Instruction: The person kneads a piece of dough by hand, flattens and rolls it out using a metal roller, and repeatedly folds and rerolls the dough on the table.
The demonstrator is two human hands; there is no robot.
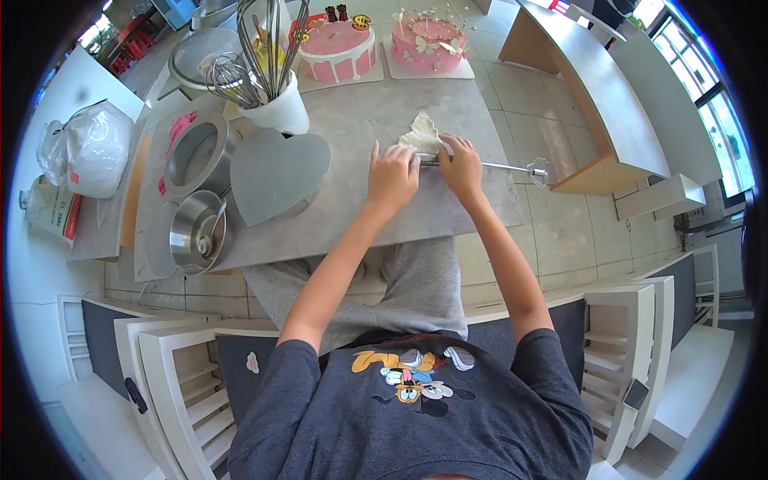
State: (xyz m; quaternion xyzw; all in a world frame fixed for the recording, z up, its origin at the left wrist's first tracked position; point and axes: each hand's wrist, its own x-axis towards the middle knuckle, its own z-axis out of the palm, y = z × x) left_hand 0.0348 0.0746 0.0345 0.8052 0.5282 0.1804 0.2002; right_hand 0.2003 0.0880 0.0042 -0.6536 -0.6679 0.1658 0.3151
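A whisk [506, 167] with a long metal handle lies crosswise over the table, its small wire head out past the right edge. My left hand [393, 179] is closed over the handle near its left end, fingers bent forward. Close beside it, my right hand [462, 166] grips the same handle further right. Just beyond my fingers a flat, uneven piece of pale dough [422, 134] lies on the grey tabletop [364, 112]; its near part is hidden by my hands and the handle.
To my left are a heart-shaped grey board [276, 172], a round cake tin [198, 154] and a steel bowl [196, 232] with a spoon. A white container [284, 112] holds several whisks. Two pink cakes, one dripped [336, 52] and one decorated [428, 44], stand at the back.
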